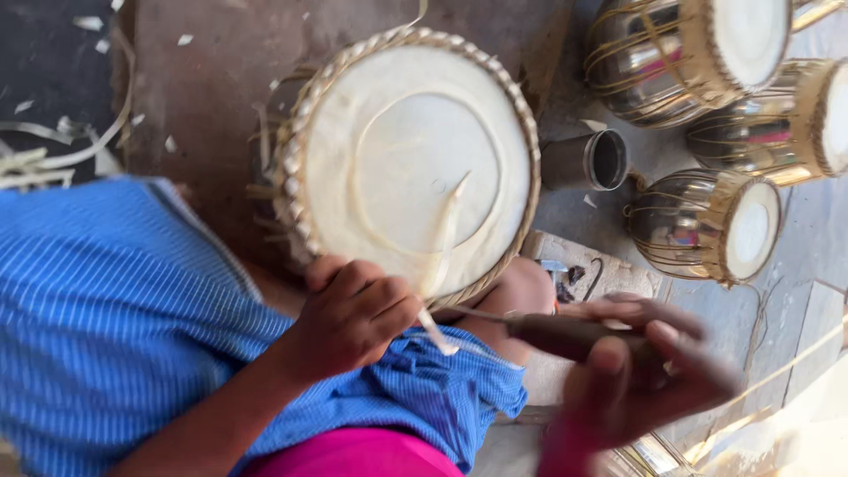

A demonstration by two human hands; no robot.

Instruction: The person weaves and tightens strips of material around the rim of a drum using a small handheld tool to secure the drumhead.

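Drum (415, 141) with pale skin, braided rim, curling strip (442, 243)

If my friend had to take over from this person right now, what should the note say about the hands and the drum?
Left hand: gripping the near rim of the big drum and pinching a pale strip of hide that curls up off the drumhead.
Right hand: closed on a dark-handled tool, its thin metal tip pointing at the drum's edge; the hand is blurred.
Drum: tilted against the person's knee, braided lacing around its rim.
Done: a ring-shaped cut shows in the skin, and part of the strip is lifted.
Left: the rest of the ring still lies flat.
Nearby: three shiny metal drums and a small metal cup.
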